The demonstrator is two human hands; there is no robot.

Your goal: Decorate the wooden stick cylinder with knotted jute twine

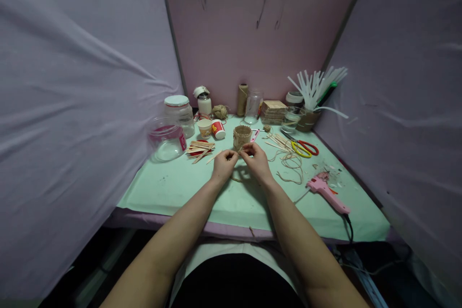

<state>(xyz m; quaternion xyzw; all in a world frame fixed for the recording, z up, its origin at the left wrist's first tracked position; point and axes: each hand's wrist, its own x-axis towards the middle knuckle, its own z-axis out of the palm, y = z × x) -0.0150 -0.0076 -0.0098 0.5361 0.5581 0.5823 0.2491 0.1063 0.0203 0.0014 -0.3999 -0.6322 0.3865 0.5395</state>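
Note:
Near the middle of the table, my left hand (225, 164) and my right hand (254, 158) meet fingertip to fingertip, both closed in a pinch on thin twine (239, 151). Part of the twine hangs below, by the tabletop. Just behind my fingers stands a small round brown container (242, 135) with a braided-looking rim, its lower front partly hidden by my hands. More loose twine (291, 166) lies in curls to the right of my right hand.
Glass jars (169, 147), paper cups (218, 129) and wooden sticks (200, 149) are at the left. Scissors (304, 148) and a pink glue gun (329, 194) lie right. Wooden squares (273, 112), a twine ball (220, 112) and a pot of white sticks (308, 120) stand behind.

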